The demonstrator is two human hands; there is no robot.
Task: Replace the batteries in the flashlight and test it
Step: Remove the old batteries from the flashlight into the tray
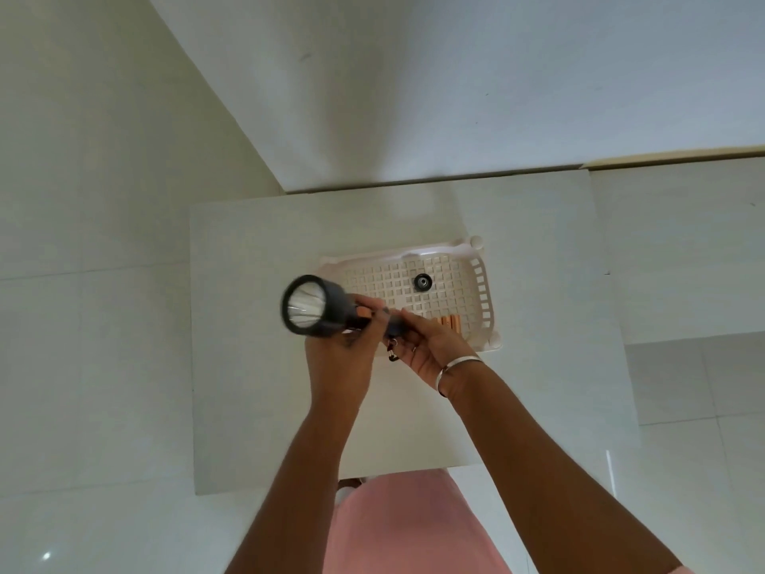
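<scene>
Head view shows two hands holding a flashlight (318,308) in the middle of the frame, above a white surface (256,387). The left hand (343,350) has its grip closed around the body, just behind the big round lens, which points to the left of the frame. The right hand (434,345) has its fingers curled on the tail end, and it looks like it is working at the open back. A small strap clip (393,352) hangs down between the hands. Behind the hands sits a white basket (482,292). A black cap (422,282) lies in the basket, well apart from the flashlight, so the back is likely still open. Some orange batteries (451,323) lie in the basket too, just beside the right hand. I cannot tell if a battery is in the fingers right now, or how many are inside. To do this step well, the left hand should hold the flashlight steady and tip the open end up a bit, so nothing slides out. Each battery should go in the right way round and slide in straight. Then the cap must go back on straight and turn until it is snug. After that, press the switch and look at the lens for light.
</scene>
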